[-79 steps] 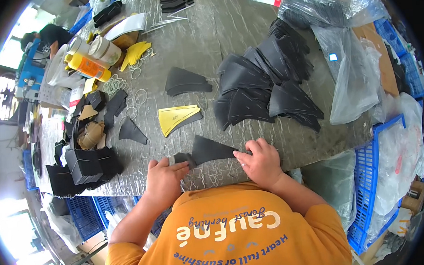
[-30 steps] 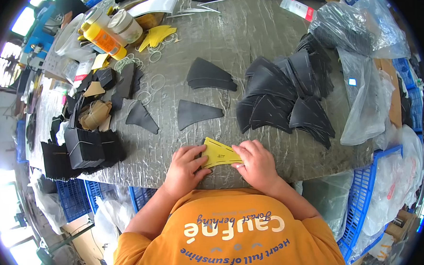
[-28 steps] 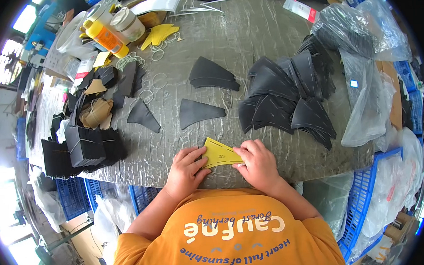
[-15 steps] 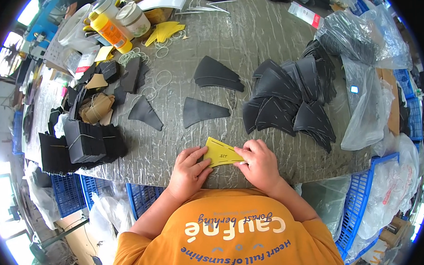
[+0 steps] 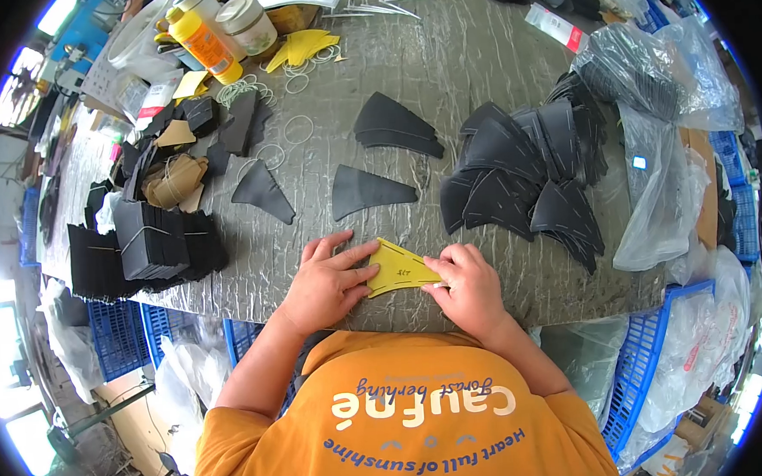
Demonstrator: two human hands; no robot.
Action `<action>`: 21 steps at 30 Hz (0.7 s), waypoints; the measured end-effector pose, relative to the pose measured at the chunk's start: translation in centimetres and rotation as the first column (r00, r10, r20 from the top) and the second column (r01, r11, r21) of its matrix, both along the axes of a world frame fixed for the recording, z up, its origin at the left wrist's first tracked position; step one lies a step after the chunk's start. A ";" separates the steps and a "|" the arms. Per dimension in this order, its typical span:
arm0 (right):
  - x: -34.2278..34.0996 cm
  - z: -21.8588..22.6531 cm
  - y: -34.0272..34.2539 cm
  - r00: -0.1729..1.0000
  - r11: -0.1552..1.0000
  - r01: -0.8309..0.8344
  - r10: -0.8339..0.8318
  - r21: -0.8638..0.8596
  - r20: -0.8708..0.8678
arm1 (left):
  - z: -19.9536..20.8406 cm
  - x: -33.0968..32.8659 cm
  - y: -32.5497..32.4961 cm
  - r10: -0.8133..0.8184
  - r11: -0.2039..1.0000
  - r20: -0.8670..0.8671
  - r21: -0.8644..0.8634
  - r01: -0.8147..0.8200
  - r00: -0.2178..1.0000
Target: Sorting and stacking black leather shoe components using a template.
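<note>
At 6 o'clock on the counter [image 5: 476,69], yellow triangular template [image 5: 397,268] pinned flat: left hand [image 5: 327,280] spread open pressing its wide end, right hand [image 5: 468,283] curled, fingertips pinching its tip. Probably steadied for tracing. Black fan-shaped pieces [image 5: 524,174] heaped at 2 o'clock. Clear plastic bags [image 5: 660,137] at 3 o'clock holding more black pieces; blue crates [image 5: 655,370] below, contents unclear.

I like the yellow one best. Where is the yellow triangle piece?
In the head view, the yellow triangle piece lies flat at the table's near edge, pinned between the left hand and the right hand, just below a black fin-shaped piece.
</note>
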State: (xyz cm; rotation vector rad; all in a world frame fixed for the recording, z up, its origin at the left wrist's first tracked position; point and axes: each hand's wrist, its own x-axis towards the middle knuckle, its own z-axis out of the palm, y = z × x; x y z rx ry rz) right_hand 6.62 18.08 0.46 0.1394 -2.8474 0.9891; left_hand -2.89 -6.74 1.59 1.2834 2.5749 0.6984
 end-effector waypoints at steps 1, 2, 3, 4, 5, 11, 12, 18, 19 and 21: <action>0.0 0.0 0.0 1.000 1.000 -0.001 0.001 0.008 -0.001 | -0.1 0.0 -0.1 0.000 1.000 0.000 0.000 0.000 1.000; 0.0 0.0 0.0 1.000 1.000 -0.002 0.002 0.015 -0.002 | -0.1 0.0 -0.1 -0.003 1.000 0.000 0.001 0.003 1.000; 0.0 0.0 0.0 1.000 1.000 -0.002 0.002 0.015 -0.002 | -0.2 0.0 -0.2 -0.005 1.000 0.001 0.003 0.005 1.000; 0.0 0.1 0.0 1.000 1.000 -0.003 0.003 0.011 0.001 | -0.2 0.0 -0.1 -0.005 1.000 0.001 0.003 0.005 1.000; 0.0 0.1 0.1 1.000 1.000 -0.004 0.004 0.006 0.004 | -0.1 0.0 -0.1 -0.007 1.000 0.001 0.004 0.007 1.000; 0.0 0.3 0.1 1.000 1.000 -0.011 0.011 0.009 0.007 | 0.2 0.0 0.0 -0.008 1.000 -0.002 -0.007 0.008 1.000; 0.1 0.2 0.1 1.000 1.000 -0.010 0.010 0.010 0.007 | 0.2 -0.1 0.0 -0.009 1.000 -0.006 -0.015 0.009 1.000; -0.2 0.8 0.7 0.998 0.999 -0.039 0.039 -0.019 0.040 | 1.7 -0.1 0.7 -0.035 0.973 -0.093 -0.229 0.013 0.995; -0.3 0.5 1.1 0.998 0.996 -0.020 0.015 -0.083 -0.059 | 1.7 0.0 0.9 -0.034 0.974 -0.095 -0.227 0.011 0.995; -0.6 1.2 1.2 0.987 0.989 -0.014 -0.010 -0.150 -0.158 | 1.4 0.0 0.9 -0.051 0.973 -0.139 -0.229 0.018 0.989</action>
